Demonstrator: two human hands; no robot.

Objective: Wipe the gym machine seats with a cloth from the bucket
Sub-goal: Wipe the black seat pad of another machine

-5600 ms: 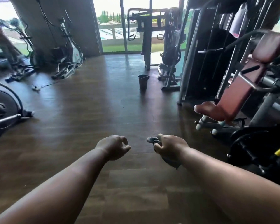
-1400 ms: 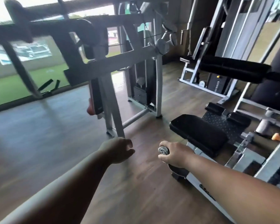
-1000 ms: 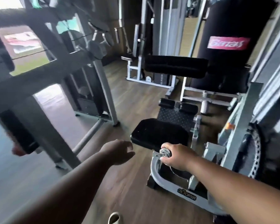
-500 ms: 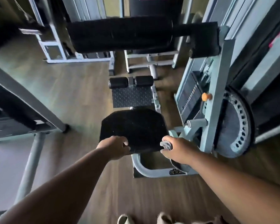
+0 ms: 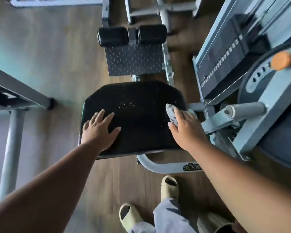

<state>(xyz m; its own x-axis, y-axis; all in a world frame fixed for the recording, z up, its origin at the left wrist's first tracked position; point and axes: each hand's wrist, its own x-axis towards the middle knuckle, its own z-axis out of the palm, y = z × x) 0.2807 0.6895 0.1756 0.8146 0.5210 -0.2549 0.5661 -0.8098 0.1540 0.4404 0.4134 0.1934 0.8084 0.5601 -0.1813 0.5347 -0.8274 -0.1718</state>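
Note:
A black padded machine seat (image 5: 138, 111), speckled with pale spots, sits below me in the head view. My left hand (image 5: 99, 130) lies flat on its left part, fingers spread. At the seat's right edge my right hand (image 5: 186, 130) presses a grey crumpled cloth (image 5: 171, 114) onto the pad with fingers stretched over it. The cloth shows past the fingertips and at the seat's right rim. No bucket is in view.
Beyond the seat are a studded foot plate (image 5: 134, 61) and two black roller pads (image 5: 112, 36). The weight stack (image 5: 225, 56) and a cam with an orange knob (image 5: 282, 60) stand close on the right. Another machine's grey frame (image 5: 20, 91) is at the left. My sandals (image 5: 169, 187) stand on the wood floor.
I walked across the gym to this machine and leaned over its seat. My left hand opened flat onto the pad. My right hand brought the cloth down onto the seat's right edge.

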